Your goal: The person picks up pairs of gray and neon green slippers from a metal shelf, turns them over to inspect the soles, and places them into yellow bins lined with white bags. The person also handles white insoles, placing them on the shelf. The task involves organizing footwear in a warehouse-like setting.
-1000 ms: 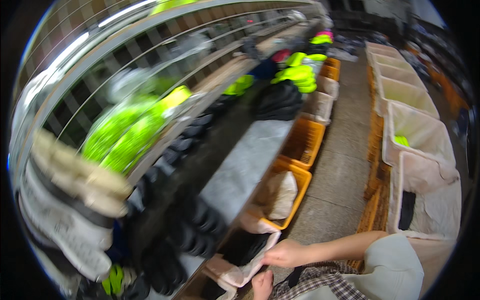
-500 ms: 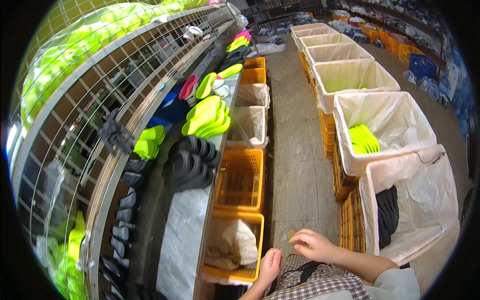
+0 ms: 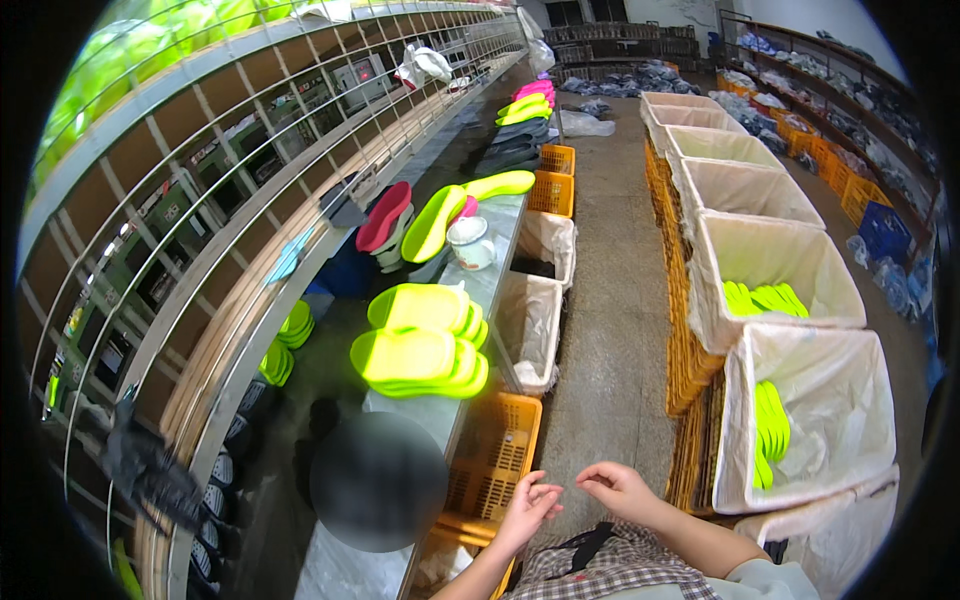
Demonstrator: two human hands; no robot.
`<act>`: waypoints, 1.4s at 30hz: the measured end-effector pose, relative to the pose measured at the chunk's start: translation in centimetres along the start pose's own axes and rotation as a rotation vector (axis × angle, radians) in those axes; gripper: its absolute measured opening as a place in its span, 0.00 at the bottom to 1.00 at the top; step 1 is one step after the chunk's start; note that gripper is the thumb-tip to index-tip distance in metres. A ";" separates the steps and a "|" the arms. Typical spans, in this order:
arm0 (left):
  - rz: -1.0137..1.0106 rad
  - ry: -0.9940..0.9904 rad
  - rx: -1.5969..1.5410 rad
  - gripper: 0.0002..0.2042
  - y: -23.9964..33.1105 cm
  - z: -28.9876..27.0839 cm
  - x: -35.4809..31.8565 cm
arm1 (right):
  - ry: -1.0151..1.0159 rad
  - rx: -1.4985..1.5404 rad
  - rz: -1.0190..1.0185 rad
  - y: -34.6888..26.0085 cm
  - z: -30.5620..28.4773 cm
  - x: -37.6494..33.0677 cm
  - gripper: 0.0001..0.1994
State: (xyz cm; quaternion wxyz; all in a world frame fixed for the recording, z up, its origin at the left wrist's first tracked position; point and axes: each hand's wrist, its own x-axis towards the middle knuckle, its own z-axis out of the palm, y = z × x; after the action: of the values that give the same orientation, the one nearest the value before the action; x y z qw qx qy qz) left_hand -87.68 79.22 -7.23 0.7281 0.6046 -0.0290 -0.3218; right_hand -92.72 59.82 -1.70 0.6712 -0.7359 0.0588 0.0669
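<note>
My left hand (image 3: pixel 528 511) is raised at the lower middle, its fingers loosely bent and apart. Facing it across a small gap, my right hand (image 3: pixel 622 492) has its fingers stretched toward the left and slightly curved. I see nothing in either hand. Beyond my left hand is an orange crate (image 3: pixel 533 440) under the bench edge. Stacks of neon-yellow shoe soles (image 3: pixel 405 360) lie on the metal bench (image 3: pixel 345 555) to the left. A dark, blurred round patch hides part of the bench in front of them.
A white enamel mug (image 3: pixel 470 243) and pink soles (image 3: pixel 384 218) stand farther along the bench. Wire mesh (image 3: pixel 190 270) rises at the left. Lined bins (image 3: pixel 850 420) on stacked orange crates flank the aisle (image 3: pixel 610 300) at the right, two holding yellow soles.
My view has moved forward along the aisle, and my hands have drawn level, facing each other. The thin ring at my right fingertips no longer shows. The black soles on the bench are covered by blur.
</note>
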 end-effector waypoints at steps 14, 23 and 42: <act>0.227 0.727 -0.837 0.18 7.9 -0.6 17.9 | -0.543 0.096 -0.287 -6.3 -1.5 42.2 0.26; 0.410 0.933 -0.892 0.18 9.3 0.3 18.5 | -1.028 0.432 0.013 -6.1 4.1 49.1 0.31; 0.200 1.423 -0.993 0.08 3.3 6.0 20.2 | 0.153 0.252 -0.430 -9.9 -14.9 70.3 0.25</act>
State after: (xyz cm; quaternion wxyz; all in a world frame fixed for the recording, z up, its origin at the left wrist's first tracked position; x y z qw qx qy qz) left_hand -72.89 64.05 -9.68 0.7773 0.2696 0.5232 0.2221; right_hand -21.49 46.13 -3.09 0.7501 -0.6449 -0.0405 -0.1409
